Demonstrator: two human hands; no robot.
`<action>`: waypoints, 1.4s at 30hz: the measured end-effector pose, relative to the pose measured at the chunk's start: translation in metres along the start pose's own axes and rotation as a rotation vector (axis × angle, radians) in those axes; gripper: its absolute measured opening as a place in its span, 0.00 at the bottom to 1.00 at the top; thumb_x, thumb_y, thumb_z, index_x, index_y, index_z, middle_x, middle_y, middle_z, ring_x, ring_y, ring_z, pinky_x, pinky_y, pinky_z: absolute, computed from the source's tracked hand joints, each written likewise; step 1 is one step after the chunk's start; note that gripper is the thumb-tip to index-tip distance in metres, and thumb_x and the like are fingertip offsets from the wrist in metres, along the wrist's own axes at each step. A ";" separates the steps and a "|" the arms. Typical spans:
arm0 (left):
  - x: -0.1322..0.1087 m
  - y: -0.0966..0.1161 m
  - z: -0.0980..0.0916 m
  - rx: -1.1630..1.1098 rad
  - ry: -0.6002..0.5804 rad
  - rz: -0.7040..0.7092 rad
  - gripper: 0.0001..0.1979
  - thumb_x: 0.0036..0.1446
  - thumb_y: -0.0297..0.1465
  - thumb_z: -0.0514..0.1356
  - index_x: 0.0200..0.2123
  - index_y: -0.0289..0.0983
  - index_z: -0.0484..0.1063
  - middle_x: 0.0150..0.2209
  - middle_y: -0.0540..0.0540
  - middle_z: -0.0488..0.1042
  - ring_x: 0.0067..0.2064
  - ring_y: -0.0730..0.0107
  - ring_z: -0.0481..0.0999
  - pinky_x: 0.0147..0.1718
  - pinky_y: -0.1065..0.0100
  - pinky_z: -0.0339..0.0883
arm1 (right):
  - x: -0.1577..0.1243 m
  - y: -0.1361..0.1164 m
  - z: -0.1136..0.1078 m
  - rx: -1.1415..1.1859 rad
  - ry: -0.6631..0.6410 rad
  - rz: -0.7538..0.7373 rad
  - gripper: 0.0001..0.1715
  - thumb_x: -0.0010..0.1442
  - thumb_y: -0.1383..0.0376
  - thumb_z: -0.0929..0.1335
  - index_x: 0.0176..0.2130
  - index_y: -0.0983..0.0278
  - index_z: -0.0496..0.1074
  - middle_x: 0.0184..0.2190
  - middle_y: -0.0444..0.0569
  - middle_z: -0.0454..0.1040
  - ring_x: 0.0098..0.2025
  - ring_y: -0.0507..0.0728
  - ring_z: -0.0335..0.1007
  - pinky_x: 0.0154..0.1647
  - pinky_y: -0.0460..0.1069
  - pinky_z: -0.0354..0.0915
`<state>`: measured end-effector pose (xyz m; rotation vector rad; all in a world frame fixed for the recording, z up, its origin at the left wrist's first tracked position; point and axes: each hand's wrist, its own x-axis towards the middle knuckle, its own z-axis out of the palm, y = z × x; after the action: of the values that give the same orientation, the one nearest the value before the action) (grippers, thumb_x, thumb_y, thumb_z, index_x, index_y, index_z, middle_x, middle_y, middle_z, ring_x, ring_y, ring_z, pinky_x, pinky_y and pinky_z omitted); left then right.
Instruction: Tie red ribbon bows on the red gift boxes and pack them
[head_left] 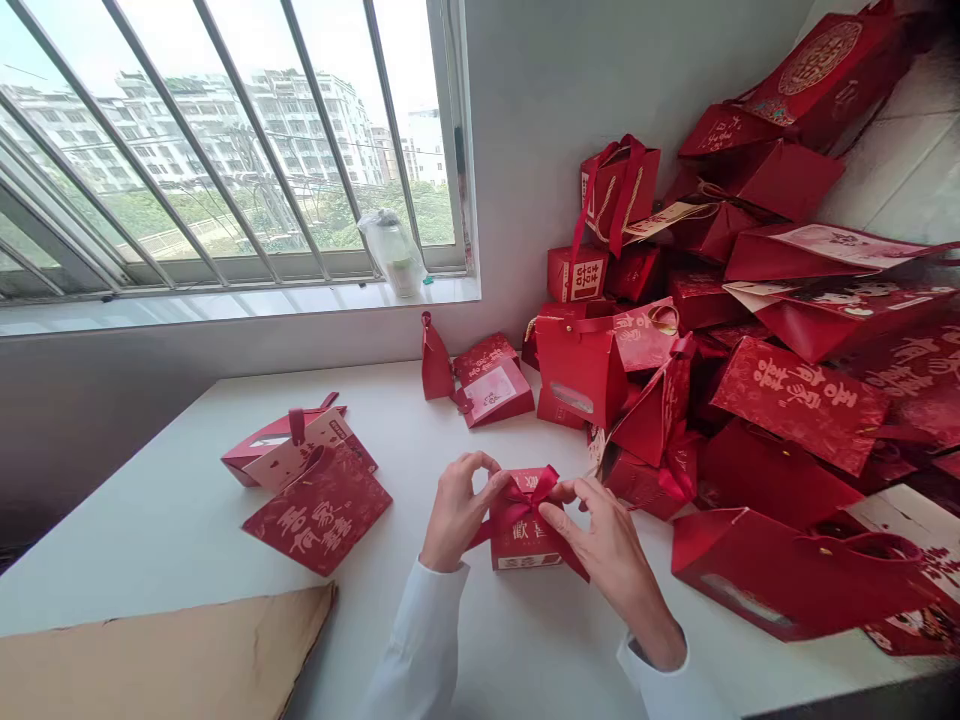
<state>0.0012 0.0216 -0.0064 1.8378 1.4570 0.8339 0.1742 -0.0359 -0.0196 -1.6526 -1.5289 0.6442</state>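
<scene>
A small red gift box point(517, 535) with light lettering stands on the white table in front of me. Across its top is a dark red ribbon point(523, 505) tied in a bow, its tails hanging down both sides. My left hand point(461, 510) pinches the bow's left loop between thumb and fingers. On the other side, my right hand point(600, 535) pinches the right loop. The two hands are level, with the bow's knot between them. Part of the box's sides is hidden behind the ribbon and my fingers.
A large heap of red gift bags and boxes point(802, 400) fills the right side. More red bags point(322, 510) lie at the left, above a cardboard piece point(165, 650). Behind, a small red box point(491, 385) lies near the wall. A bagged cup point(397, 255) stands on the windowsill.
</scene>
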 end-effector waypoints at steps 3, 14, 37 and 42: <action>-0.004 0.003 -0.002 0.027 0.088 0.017 0.15 0.58 0.43 0.53 0.29 0.39 0.70 0.36 0.48 0.74 0.42 0.62 0.71 0.42 0.62 0.63 | -0.002 -0.005 0.008 -0.051 0.035 -0.004 0.10 0.58 0.56 0.67 0.31 0.60 0.70 0.36 0.47 0.71 0.40 0.59 0.63 0.42 0.52 0.59; -0.006 0.004 0.000 -0.127 0.069 -0.006 0.17 0.56 0.43 0.55 0.24 0.37 0.66 0.25 0.52 0.70 0.29 0.72 0.67 0.33 0.69 0.61 | -0.011 -0.015 0.003 -0.172 0.078 -0.050 0.09 0.59 0.61 0.68 0.29 0.61 0.66 0.31 0.43 0.71 0.37 0.57 0.63 0.39 0.50 0.57; -0.002 0.006 0.007 0.084 0.067 0.145 0.13 0.58 0.37 0.54 0.24 0.39 0.59 0.28 0.51 0.67 0.33 0.69 0.64 0.34 0.67 0.59 | -0.024 -0.035 0.004 -0.501 -0.083 0.085 0.09 0.58 0.67 0.64 0.26 0.61 0.63 0.18 0.40 0.69 0.21 0.52 0.65 0.23 0.46 0.46; -0.001 0.005 0.008 0.059 0.026 0.165 0.12 0.58 0.36 0.54 0.25 0.39 0.59 0.27 0.52 0.66 0.31 0.71 0.65 0.33 0.68 0.60 | -0.023 -0.034 0.005 -0.481 -0.090 0.078 0.10 0.57 0.70 0.63 0.25 0.62 0.61 0.19 0.39 0.68 0.22 0.51 0.63 0.23 0.46 0.45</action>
<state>0.0105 0.0190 -0.0076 2.0198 1.3734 0.9054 0.1470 -0.0582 0.0017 -2.0697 -1.7894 0.4127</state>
